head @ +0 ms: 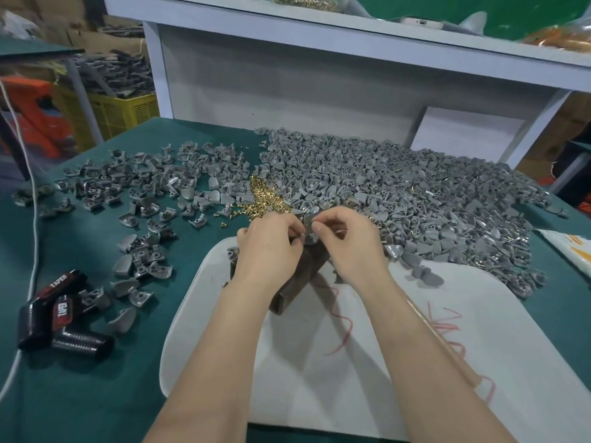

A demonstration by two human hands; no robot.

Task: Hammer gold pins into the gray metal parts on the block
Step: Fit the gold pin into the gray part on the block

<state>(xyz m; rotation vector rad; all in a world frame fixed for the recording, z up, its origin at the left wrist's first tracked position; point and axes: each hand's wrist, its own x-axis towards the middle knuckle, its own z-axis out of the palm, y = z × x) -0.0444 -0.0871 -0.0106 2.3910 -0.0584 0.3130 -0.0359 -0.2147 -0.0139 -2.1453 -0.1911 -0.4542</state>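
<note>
Both my hands meet over a dark block (297, 282) that stands on a white mat (367, 362). My left hand (268, 247) and my right hand (348, 241) pinch a small gray metal part (309, 226) between their fingertips, just above the block's top. Whether a pin sits between the fingers is hidden. A heap of gold pins (265, 199) lies just beyond my left hand. A wooden hammer handle (444, 343) lies on the mat under my right forearm; its head is hidden.
A big pile of gray parts (399, 187) covers the green table at right and back. Scattered gray parts (140, 193) spread over the left. Black tape-labelled tools (60, 314) lie front left by a white cable (32, 219). A white shelf frame (287, 75) stands behind.
</note>
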